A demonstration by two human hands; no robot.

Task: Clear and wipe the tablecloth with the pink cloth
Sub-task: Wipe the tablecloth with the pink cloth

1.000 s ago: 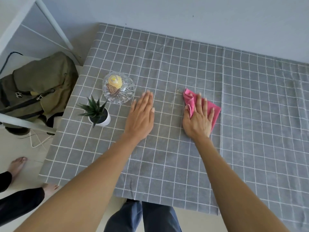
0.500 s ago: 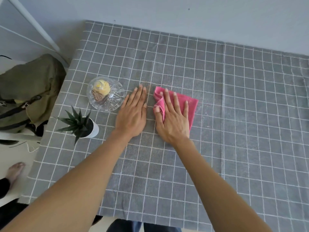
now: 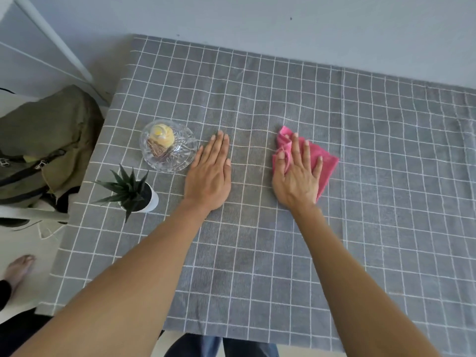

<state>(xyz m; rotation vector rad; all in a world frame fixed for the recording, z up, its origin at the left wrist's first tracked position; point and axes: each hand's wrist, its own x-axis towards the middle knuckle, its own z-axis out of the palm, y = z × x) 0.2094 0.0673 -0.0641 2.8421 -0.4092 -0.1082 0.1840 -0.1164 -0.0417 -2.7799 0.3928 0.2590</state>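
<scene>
head | right hand [image 3: 296, 176] flat on cloth [image 3: 325, 161], swept right since 0.5 s ago | left hand [image 3: 210, 176] spread, bracing tablecloth [image 3: 386, 228] | wiping mid-stroke

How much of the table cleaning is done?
Partly. The bowl and plant stand at the left edge, leaving the middle of the tablecloth bare. The right hand presses the pink cloth flat on it, wiping; the left hand lies flat nearby. How much is left to wipe, I cannot tell.
</scene>
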